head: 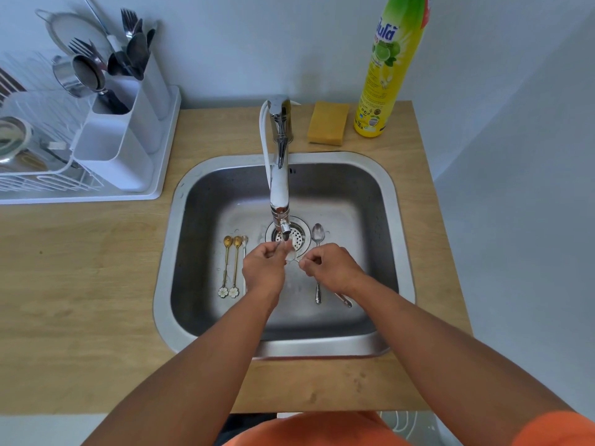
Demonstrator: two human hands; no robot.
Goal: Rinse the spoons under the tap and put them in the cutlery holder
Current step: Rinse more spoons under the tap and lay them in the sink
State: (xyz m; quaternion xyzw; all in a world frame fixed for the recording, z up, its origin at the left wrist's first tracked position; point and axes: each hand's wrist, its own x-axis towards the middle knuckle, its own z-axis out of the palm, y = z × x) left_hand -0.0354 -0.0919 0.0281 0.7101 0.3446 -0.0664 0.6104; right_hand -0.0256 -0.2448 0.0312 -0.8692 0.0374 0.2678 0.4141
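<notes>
Both hands, left hand (262,263) and right hand (328,265), pinched one spoon (291,256) under the tap (279,201) (early going, I'd say); four-odd spoons lay in the sink (370,194), cutlery holder (128,123) waiting.

Sponge (327,127) beside detergent bottle (389,69)

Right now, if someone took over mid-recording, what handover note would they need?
Left hand and right hand together hold one spoon under the tap. Left in the sink: two gold spoons with a third beside them, a steel spoon, and another handle partly hidden by the right wrist. The holder already has cutlery. Still to do: rinse and move each.
</notes>
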